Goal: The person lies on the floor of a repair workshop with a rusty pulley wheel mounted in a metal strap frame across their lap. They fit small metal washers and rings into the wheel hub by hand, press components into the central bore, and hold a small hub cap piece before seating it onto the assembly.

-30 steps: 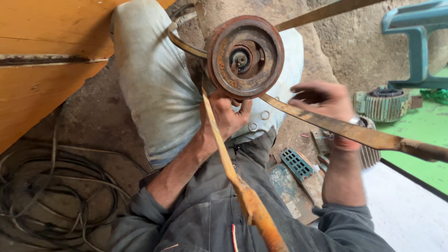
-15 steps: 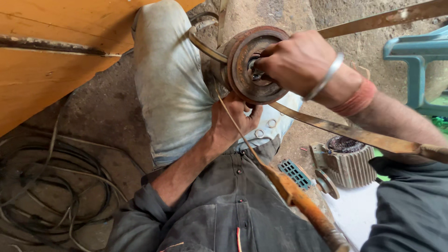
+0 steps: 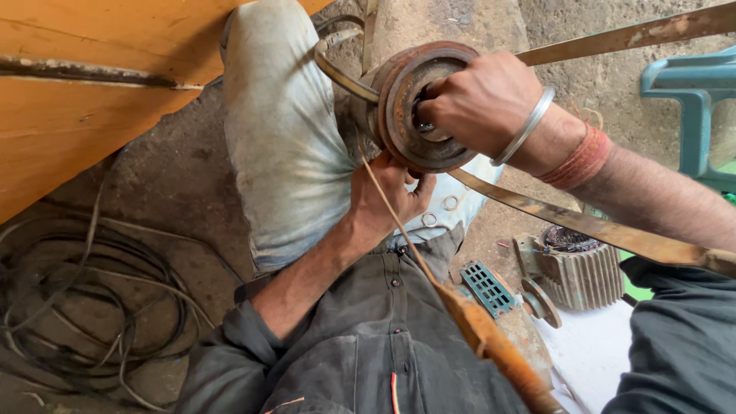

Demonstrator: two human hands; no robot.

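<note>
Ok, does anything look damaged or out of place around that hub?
The round hub and its three flat arms are heavily rusted. A motor lies opened on the ground, its windings exposed. Nothing looks spilled.

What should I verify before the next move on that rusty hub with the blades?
1. Left hand supports the rusty round hub from below: ok.
2. Right hand fingertips reach into the hub's centre: ok.
3. What the fingertips grip inside: cannot tell, hidden by the hand.
4. Hub braced against the raised knee: ok, they touch.
5. Long rusty blade free of the right forearm: not ok, it passes close under the wrist.
6. Finned motor housing on the floor out of the way: ok.
</note>
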